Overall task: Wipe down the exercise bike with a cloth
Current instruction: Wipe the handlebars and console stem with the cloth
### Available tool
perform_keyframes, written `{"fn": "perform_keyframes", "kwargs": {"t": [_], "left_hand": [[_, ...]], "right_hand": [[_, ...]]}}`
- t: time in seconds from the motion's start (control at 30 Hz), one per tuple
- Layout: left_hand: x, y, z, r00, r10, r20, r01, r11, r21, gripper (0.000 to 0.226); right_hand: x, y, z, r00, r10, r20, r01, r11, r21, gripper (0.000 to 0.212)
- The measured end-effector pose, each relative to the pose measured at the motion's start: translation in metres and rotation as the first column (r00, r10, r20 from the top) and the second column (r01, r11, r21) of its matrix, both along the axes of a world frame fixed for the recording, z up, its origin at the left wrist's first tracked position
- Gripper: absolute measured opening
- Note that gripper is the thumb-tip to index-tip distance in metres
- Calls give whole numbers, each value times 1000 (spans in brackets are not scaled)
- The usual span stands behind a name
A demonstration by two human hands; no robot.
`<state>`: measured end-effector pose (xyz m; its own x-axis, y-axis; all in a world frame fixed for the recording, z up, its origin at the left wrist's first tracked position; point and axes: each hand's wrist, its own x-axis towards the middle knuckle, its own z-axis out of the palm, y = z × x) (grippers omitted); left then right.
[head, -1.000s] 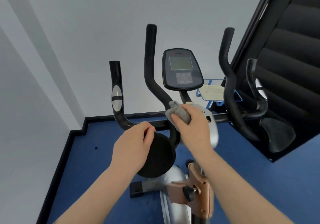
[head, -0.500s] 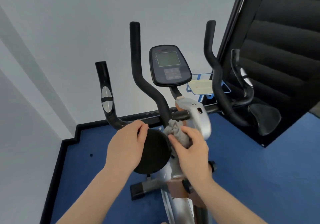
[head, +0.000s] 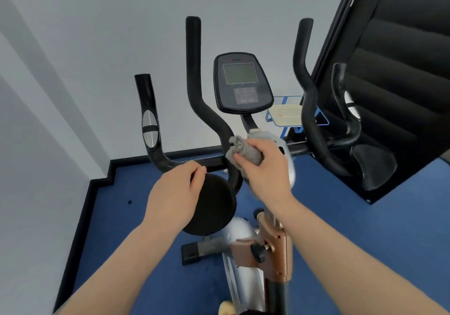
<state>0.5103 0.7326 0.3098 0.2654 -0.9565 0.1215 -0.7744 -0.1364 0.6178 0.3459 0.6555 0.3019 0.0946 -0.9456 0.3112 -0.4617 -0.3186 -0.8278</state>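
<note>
Here the exercise bike (head: 246, 249) stands on the blue floor (head: 365, 241), its long axis running away from the person toward the pale wall (head: 109, 34), with the console (head: 242, 86) tilted back to face them. The handlebar crossbar (head: 211, 161) lies left to right, its black grips (head: 193, 71) rising upright. The right hand (head: 264, 166) grips a bunched grey cloth (head: 243, 150), fingers curled round it, and presses it against the handlebar just below the console stem. The left hand (head: 174, 198) rests on the round black pad (head: 211, 205), its fingers curled over the pad's upper edge. A black padded panel (head: 394, 71) leans at the right, near the bike.
</note>
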Motion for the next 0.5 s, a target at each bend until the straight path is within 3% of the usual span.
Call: {"fn": "perform_keyframes", "kwargs": {"t": [0.1, 0.2, 0.33, 0.5], "left_hand": [[-1, 1, 0, 999, 25, -34, -25, 1000, 5, 28], [-2, 2, 0, 998, 41, -43, -42, 999, -6, 27], [-2, 0, -3, 997, 59, -44, -59, 998, -10, 27], [-4, 2, -3, 990, 109, -87, -110, 994, -6, 27]], "right_hand": [[3, 10, -6, 998, -34, 58, 33, 999, 16, 24], [-3, 50, -22, 996, 25, 90, -19, 998, -68, 25], [-2, 10, -8, 993, 117, 29, -115, 991, -65, 25], [-5, 40, -30, 986, 105, 129, -90, 989, -119, 25]]}}
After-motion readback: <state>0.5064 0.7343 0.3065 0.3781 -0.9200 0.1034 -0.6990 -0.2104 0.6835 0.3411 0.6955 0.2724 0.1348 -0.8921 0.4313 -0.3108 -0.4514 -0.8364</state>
